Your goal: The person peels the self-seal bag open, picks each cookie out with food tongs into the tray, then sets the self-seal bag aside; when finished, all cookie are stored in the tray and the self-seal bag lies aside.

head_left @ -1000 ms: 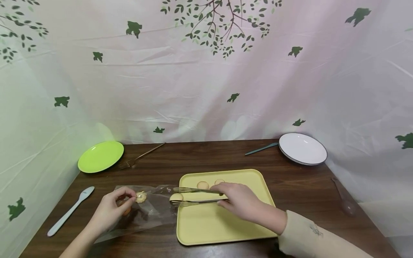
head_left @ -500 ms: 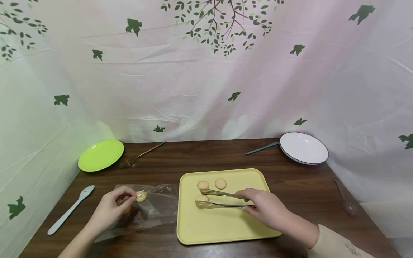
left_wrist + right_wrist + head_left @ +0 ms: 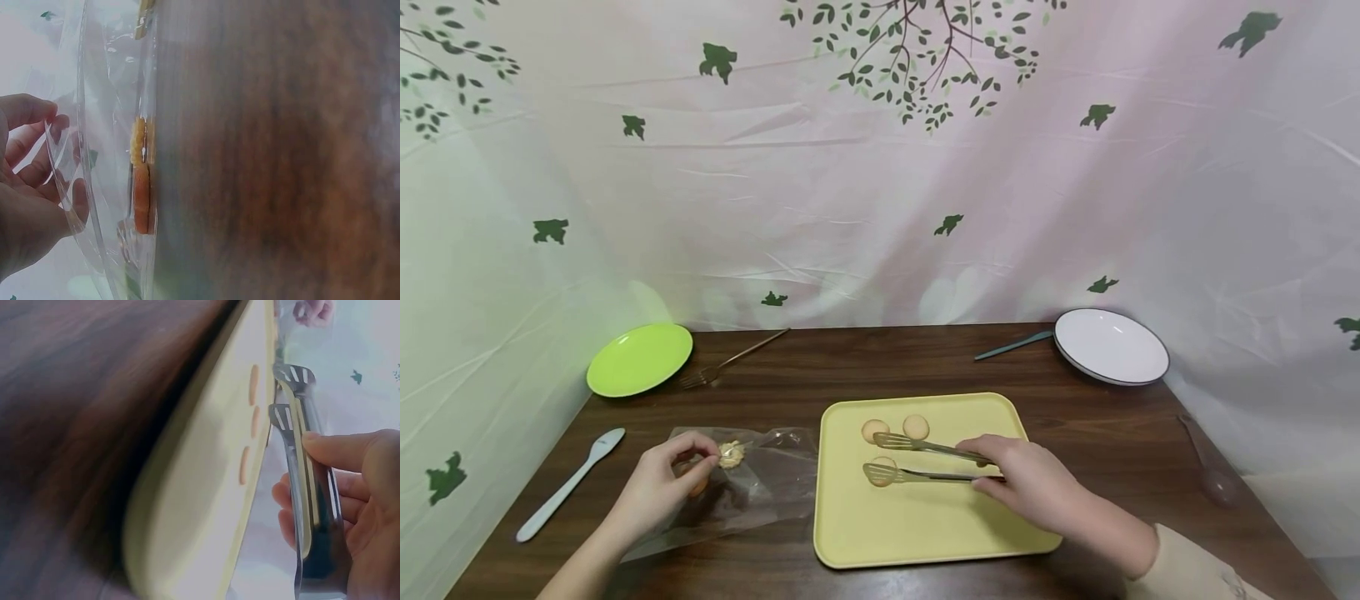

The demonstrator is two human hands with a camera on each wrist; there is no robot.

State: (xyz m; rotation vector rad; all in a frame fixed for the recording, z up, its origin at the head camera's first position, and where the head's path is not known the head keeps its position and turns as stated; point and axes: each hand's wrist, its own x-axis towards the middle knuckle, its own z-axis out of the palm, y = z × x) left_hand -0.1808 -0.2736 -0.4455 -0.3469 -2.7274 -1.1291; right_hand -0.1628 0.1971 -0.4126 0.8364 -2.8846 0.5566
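My left hand point(image 3: 658, 483) pinches the edge of a clear plastic bag point(image 3: 782, 487), holding it up. Inside the bag lie a pale ruffled cookie point(image 3: 731, 454) and an orange-brown round one point(image 3: 142, 200), partly behind the hand in the head view. With my right hand point(image 3: 1037, 483) I grip metal tongs point(image 3: 331, 506) with slotted heads. Their arms stand apart above a yellow tray point(image 3: 925, 533). Three round pale cookies point(image 3: 915, 427) lie on the tray; in the head view the slotted heads overlap two of them. From the right wrist, the tongs appear apart from the cookies.
A green plate point(image 3: 640, 360) and a fork point(image 3: 730, 362) are at the back left, with a pale knife point(image 3: 571, 483) nearer. At the back right are a white plate point(image 3: 1112, 346) and teal knife point(image 3: 1013, 345); a dark spoon point(image 3: 1213, 475) lies farther right.
The tongs have moved right from the bag's side of the tray, and a cookie at the tray's left edge now lies farther in. My left hand has stayed on the bag.
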